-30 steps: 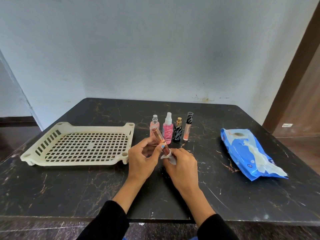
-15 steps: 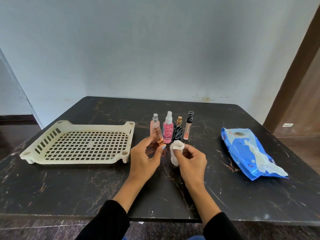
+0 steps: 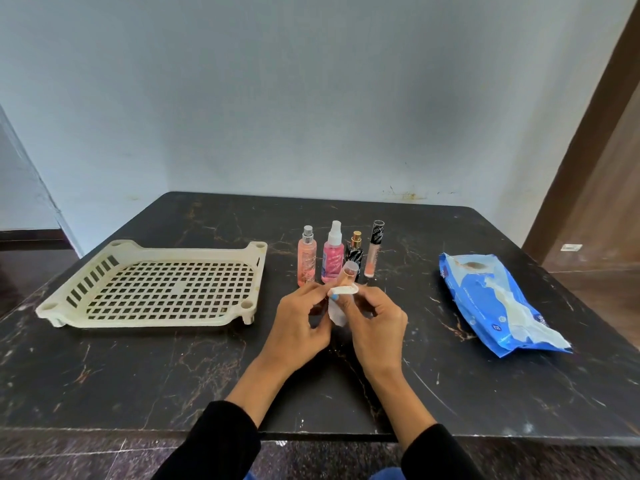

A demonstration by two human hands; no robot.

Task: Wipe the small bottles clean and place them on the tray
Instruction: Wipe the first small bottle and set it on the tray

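Observation:
My left hand [image 3: 298, 323] holds a small slim peach bottle [image 3: 347, 273] with a clear cap, tilted up toward the row of bottles. My right hand [image 3: 375, 323] presses a white wipe [image 3: 337, 301] around the bottle's lower part. Behind the hands stand several small bottles on the table: a peach spray bottle [image 3: 306, 256], a pink spray bottle [image 3: 333, 252], a black patterned bottle with a gold cap [image 3: 355, 249] and a slim tube with a black cap [image 3: 373, 249]. The cream slotted tray [image 3: 104, 268] sits to the left with nothing on it.
A blue wet-wipe pack [image 3: 491, 299] lies on the right side of the dark marble table [image 3: 138, 375]. A pale wall stands behind the table, and a brown door frame [image 3: 595, 133] rises at the right.
The hands came apart for a moment, the wipe lifted off the bottle. Now they are together again, the bottle tips the other way and the wipe wraps its lower part.

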